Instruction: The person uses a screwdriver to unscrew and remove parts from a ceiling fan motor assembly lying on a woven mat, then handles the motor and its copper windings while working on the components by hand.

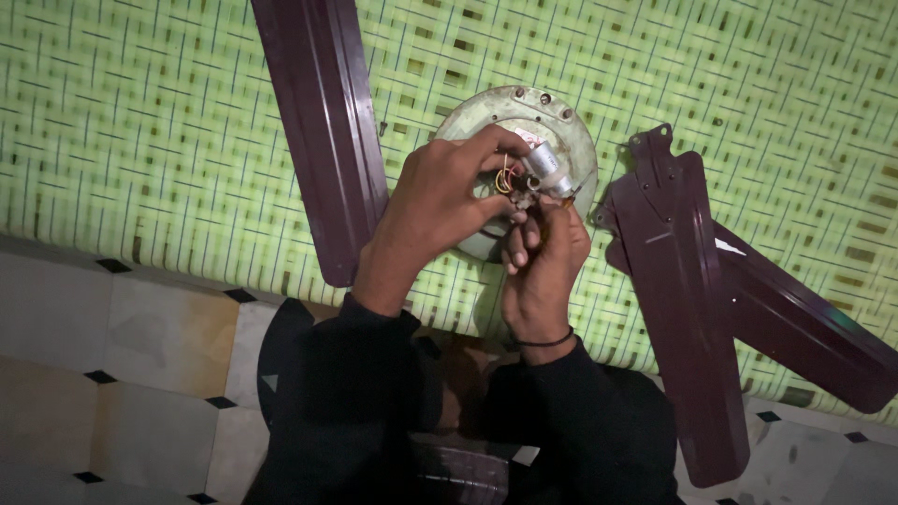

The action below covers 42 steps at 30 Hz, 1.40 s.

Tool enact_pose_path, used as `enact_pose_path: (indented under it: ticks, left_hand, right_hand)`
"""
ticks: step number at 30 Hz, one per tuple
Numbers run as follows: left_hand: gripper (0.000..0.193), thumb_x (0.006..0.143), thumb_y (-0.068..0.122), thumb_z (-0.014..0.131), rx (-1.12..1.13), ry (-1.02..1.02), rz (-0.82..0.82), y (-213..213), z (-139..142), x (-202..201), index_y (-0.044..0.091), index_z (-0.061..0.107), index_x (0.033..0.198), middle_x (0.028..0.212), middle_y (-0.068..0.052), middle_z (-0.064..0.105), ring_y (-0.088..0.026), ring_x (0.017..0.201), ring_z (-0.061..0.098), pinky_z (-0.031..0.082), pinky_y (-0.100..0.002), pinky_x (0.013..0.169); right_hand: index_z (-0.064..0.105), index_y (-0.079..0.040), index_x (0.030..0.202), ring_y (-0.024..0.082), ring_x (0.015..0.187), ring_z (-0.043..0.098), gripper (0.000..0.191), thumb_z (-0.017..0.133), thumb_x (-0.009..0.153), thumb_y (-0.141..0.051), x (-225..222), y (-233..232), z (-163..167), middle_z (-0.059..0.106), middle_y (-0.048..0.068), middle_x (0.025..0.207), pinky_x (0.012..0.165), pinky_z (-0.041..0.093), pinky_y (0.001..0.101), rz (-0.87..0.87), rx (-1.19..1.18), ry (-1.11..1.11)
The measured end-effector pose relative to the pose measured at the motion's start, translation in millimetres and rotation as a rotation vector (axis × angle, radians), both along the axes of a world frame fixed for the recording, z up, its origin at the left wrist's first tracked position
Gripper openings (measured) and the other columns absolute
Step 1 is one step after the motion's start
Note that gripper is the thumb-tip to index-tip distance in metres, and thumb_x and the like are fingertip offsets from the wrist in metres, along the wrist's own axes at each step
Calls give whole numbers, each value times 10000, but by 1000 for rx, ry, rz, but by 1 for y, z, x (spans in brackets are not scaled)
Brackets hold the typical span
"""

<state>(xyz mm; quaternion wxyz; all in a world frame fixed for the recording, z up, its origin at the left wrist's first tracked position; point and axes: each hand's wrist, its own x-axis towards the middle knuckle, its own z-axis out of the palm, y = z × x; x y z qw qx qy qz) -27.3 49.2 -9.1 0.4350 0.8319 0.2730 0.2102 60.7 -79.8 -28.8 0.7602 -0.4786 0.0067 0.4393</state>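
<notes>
A round, pale green ceiling fan motor housing [571, 140] lies on a green woven mat [140, 131]. Over its middle my left hand [435, 201] pinches thin yellow and red wires [506, 176]. My right hand [543, 266], with a dark band at the wrist, holds a small grey cylindrical capacitor [545, 166] joined to those wires. Both hands meet above the housing and hide its centre. Black sleeves cover both my forearms.
One dark maroon fan blade [323, 122] lies left of the housing. Two more maroon blades [683, 299] lie crossed at the right, one [804, 327] running toward the right edge. Pale floor tiles with small black diamond insets [112, 355] border the mat below.
</notes>
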Motion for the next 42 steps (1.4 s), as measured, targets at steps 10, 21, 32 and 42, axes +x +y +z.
enact_pose_path:
  ticks: [10,21,32,42]
  left_hand:
    - [455,785,135,871,-4,0,4,-2,13,-3,117,651,1184,1014,-55,811,-179,957,795,603,-310,749]
    - [445,783,105,828,-15,20,58,-7,22,-1,124,664,1196,1019,-79,797,-221,973,782,599,-356,764]
    - [459,677,103,898,-103,-27,-8,-1,21,-6,128,704,1092,1045,-38,795,-201,1064,784,618,-325,800]
    - [541,583,250,965,-133,25,-93,2,18,-5,154,716,1053,918,-8,812,-193,977,799,608,-328,785]
  right_hand:
    - [559,-69,896,69,474,423,209,520,1076,-169,-2,0,4,484,-13,654,414,330,225,2,-18,-4]
    - [559,-85,976,65,511,409,141,522,1056,-195,3,3,4,435,-37,664,430,316,233,-20,-61,53]
    - [550,-63,950,61,497,424,151,519,1053,-169,-4,-3,2,480,-17,686,417,335,225,-13,-56,39]
    - [653,-42,1030,31,460,410,160,605,1014,-194,-7,-17,17,550,-5,684,387,324,186,43,-113,-38]
